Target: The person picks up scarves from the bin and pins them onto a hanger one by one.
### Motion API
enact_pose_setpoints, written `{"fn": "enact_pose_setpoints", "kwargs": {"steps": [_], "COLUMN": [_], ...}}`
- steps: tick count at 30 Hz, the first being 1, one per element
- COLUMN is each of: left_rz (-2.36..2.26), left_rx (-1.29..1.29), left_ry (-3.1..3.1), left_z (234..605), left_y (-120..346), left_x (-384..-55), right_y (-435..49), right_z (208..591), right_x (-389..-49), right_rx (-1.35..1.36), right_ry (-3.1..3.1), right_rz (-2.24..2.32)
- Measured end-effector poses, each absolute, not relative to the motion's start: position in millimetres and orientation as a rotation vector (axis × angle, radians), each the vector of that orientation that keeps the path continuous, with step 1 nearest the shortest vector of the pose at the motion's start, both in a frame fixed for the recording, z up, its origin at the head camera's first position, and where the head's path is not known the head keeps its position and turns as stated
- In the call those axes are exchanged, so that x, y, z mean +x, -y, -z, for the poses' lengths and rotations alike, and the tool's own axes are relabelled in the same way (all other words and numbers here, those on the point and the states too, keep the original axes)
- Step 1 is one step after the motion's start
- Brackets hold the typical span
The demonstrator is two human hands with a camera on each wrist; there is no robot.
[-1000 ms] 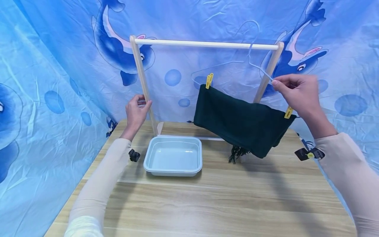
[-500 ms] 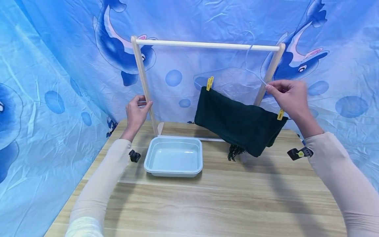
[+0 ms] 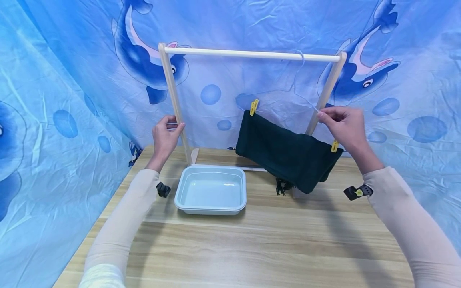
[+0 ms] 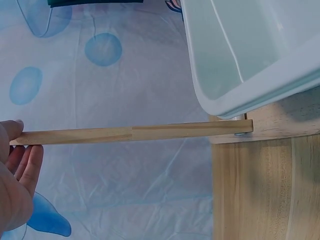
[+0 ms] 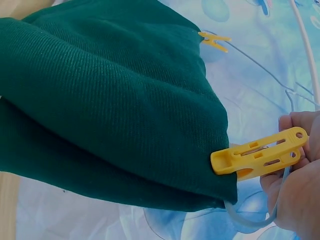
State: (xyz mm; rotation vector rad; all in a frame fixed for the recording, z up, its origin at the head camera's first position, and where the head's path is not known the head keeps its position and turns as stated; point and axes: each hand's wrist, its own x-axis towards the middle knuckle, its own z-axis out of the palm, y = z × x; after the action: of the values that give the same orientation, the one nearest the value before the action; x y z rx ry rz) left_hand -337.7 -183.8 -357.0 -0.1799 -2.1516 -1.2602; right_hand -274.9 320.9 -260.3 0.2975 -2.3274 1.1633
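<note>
My left hand [image 3: 166,137] holds the left post [image 3: 172,88] of a small wooden clothes rack between thumb and fingers, also seen in the left wrist view. On the other side, my right hand [image 3: 343,127] pinches the right shoulder of a pale wire hanger [image 3: 307,101]. Its hook overlaps the rack's top bar [image 3: 234,53] in the head view. A folded dark green scarf [image 3: 284,150] with a black-looking fringe hangs tilted from it, lower on the right. Yellow clothespins grip its two upper corners, one at left [image 3: 253,107] and one beneath my right hand [image 5: 260,152].
A pale blue plastic basin [image 3: 210,209] stands on the wooden table [image 3: 230,248], in front of the rack's left foot. Behind the rack hangs a blue curtain [image 3: 212,24] printed with dolphins.
My right hand has moved left and down with the hanger and scarf, so the hook has come down from above the bar to its level. My left hand has stayed on the post.
</note>
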Motion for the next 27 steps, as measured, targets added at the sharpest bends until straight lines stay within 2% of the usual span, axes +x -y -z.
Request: {"fn": "enact_pose_setpoints", "kwargs": {"steps": [27], "left_rz": [1.278], "left_rx": [-0.157], "left_ry": [2.14], "left_z": [357.8], "left_y": [186.0], "left_x": [-337.4], "right_y": [-311.9], "right_z": [264.9], "right_x": [-268.6], "right_rx": [0.36], "right_ry": [2.498], "right_rz": [-0.982]}}
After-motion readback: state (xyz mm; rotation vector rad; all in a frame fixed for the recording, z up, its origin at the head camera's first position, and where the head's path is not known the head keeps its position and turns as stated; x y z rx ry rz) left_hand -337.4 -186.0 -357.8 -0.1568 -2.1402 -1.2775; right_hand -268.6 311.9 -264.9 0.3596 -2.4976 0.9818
